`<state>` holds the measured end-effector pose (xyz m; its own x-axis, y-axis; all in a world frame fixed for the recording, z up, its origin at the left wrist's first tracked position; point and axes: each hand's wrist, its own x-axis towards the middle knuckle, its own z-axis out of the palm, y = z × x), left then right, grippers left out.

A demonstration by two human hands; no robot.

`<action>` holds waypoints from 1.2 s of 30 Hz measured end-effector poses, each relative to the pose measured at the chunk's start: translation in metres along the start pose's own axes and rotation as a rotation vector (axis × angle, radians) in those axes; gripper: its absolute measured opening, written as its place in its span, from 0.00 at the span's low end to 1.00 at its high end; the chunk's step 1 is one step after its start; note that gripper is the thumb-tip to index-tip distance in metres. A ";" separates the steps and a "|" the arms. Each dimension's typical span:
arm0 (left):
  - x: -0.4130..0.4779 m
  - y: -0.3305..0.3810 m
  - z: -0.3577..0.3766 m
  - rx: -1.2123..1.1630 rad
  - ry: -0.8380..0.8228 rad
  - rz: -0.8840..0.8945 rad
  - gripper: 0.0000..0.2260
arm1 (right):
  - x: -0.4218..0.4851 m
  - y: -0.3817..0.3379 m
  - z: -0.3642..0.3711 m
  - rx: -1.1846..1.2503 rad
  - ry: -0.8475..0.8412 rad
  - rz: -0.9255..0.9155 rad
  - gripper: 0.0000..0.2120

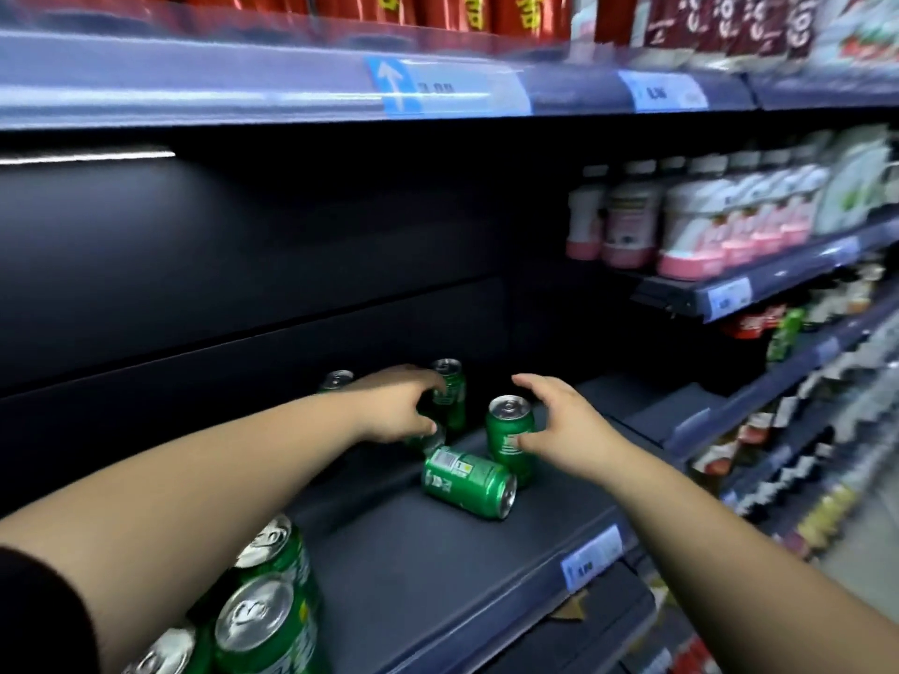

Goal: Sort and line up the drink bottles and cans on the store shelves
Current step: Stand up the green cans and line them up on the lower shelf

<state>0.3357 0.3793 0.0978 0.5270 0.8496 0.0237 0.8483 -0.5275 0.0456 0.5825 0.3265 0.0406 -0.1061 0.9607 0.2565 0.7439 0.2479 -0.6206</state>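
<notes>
On the dark middle shelf, well back from its edge: green cans, loose and unsorted.

- Rear can: upright. Your left hand curls its fingers round its side.
- Front can: upright, just right of the rear can. Your right hand arches over it with the fingers spread. The thumb touches the label, and no grip is closed.
- Fallen can: on its side, lying against or just beside the foot of the front can.
- Far can: only the lid shows, behind your left forearm.
- Near cans: standing packed together at the lower left.

Handling, as a judgement: close your right hand low round the body of the front can, not at the rim. Slide it upright into line rather than lifting it. The fallen can will likely roll if nudged, so stand it up before you square the row.

Not determinable:
- A lid under your left thumb may be a further can.
- Your left grip is blurred.
- The price tag is unreadable.
- The near cans are cut off by the frame.
</notes>
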 end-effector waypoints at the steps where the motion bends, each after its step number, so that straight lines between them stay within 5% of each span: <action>1: 0.008 -0.003 0.001 0.001 -0.011 -0.004 0.27 | 0.001 0.003 0.002 -0.001 -0.011 0.015 0.40; 9: 0.063 -0.027 0.024 -0.160 -0.021 -0.022 0.38 | 0.014 0.022 0.027 0.018 -0.041 0.094 0.42; 15: 0.092 -0.048 0.047 -0.296 -0.012 -0.040 0.37 | 0.025 0.018 0.047 0.031 0.073 0.137 0.38; 20: 0.110 -0.056 0.057 -0.472 0.047 -0.070 0.36 | 0.031 0.016 0.051 0.065 0.055 0.148 0.47; 26: 0.106 -0.048 0.055 -0.509 0.133 -0.055 0.38 | 0.037 0.027 0.047 0.179 0.067 0.146 0.41; 36: 0.031 -0.009 -0.034 -0.574 0.194 -0.009 0.31 | 0.050 -0.006 -0.030 0.264 0.030 -0.104 0.37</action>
<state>0.3425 0.4104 0.1319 0.4552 0.8676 0.2001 0.6611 -0.4798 0.5768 0.5924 0.3695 0.0793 -0.1501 0.9253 0.3481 0.5322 0.3724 -0.7603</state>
